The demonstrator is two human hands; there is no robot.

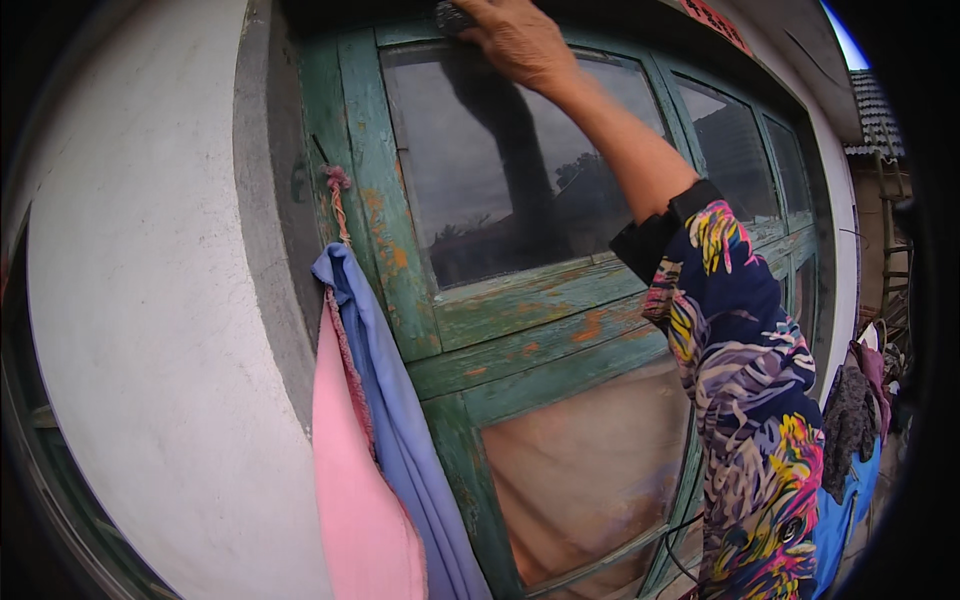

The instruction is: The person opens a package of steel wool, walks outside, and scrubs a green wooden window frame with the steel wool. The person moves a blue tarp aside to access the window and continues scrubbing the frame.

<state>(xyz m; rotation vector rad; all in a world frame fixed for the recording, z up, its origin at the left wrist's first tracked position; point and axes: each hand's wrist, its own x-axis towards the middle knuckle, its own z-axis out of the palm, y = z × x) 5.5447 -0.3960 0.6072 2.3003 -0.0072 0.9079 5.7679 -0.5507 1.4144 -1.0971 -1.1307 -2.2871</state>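
Observation:
My right hand (517,37) is raised to the top of an old green wooden window frame (390,225). Its fingers are closed on a dark, rough-textured wad (453,18), perhaps a cloth or scrubber, held by the upper left corner of the top glass pane (480,172). The pane mirrors grey sky and a dark arm-like shape. Paint is flaking off the frame, baring orange patches. Out of view is my left hand. Behind the lower pane (585,465) hangs a light brownish cloth or curtain.
Blue and pink cloth (367,420) hangs from a cord (339,195) on the frame's left side. A white wall (142,262) with a grey edge stands left. More panes (724,142) continue rightward. At far right are a dark garment (851,420), a blue sheet (847,517) and a ladder (894,247).

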